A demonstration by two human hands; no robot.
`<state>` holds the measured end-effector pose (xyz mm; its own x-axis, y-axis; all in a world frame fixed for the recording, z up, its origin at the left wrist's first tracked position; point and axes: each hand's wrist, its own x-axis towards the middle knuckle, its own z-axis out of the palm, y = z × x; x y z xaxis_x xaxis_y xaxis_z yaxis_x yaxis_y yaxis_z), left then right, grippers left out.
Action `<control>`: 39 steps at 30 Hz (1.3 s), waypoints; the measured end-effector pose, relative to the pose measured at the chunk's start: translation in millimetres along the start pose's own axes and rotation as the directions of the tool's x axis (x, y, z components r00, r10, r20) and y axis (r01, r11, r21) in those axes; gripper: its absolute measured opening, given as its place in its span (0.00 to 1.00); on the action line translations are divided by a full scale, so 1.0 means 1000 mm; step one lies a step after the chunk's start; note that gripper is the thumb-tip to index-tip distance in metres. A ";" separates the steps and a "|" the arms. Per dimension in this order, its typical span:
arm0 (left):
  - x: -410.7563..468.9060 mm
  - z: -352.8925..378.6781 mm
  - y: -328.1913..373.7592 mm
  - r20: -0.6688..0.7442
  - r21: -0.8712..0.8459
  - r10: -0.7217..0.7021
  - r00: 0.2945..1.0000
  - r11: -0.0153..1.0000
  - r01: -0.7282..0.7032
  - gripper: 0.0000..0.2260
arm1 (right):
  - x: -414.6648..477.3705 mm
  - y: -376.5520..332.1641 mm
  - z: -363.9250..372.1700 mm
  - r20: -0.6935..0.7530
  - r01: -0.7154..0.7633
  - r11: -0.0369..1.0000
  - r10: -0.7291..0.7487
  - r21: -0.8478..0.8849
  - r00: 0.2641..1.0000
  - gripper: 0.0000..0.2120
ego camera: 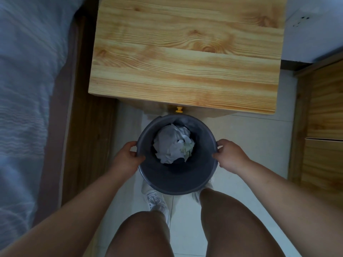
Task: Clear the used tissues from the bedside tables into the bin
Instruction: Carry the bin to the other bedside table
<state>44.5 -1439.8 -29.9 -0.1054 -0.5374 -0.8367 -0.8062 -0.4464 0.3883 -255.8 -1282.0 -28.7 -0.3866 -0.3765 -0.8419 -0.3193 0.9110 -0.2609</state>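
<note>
A round dark grey bin (167, 180) hangs in front of my knees, just below the front edge of the light wooden bedside table (185, 52). Crumpled white tissues (173, 143) fill its bottom. My left hand (128, 156) grips the bin's left rim, thumb inside. On the opposite side, my right hand (229, 155) grips the right rim. No tissue lies on the part of the tabletop in view.
A bed with pale blue bedding (24, 89) and a dark wooden frame (78, 127) runs along the left. Another wooden cabinet (323, 127) stands at the right. A small yellow drawer knob (179, 109) pokes out under the table edge. White tiled floor (250, 138) lies below.
</note>
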 end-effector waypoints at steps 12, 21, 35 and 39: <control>-0.132 -0.072 0.036 -0.026 0.009 0.008 1.000 1.000 -0.008 0.18 | -0.131 -0.037 -0.055 0.006 0.086 0.989 -0.087 0.124 0.996 0.07; -0.316 -0.172 0.093 -0.074 -0.028 0.100 0.992 0.994 -0.103 0.19 | -0.318 -0.107 -0.147 -0.055 0.221 0.965 -0.215 0.142 0.975 0.18; -0.503 -0.250 0.107 -0.144 -0.305 0.244 0.959 0.911 -0.278 0.14 | -0.472 -0.165 -0.221 -0.133 0.451 0.891 -0.441 0.058 0.888 0.36; -0.540 -0.233 0.083 -0.240 -0.418 0.185 0.953 0.867 -0.273 0.14 | -0.482 -0.183 -0.239 -0.025 0.575 0.816 -0.577 -0.051 0.816 0.34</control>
<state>170.1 -1353.1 544.0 -0.1099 -0.7661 -0.6332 -0.4268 -0.5390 0.7262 -217.7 -1307.4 537.4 -0.1529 -0.8372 -0.5251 -0.5273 0.5185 -0.6731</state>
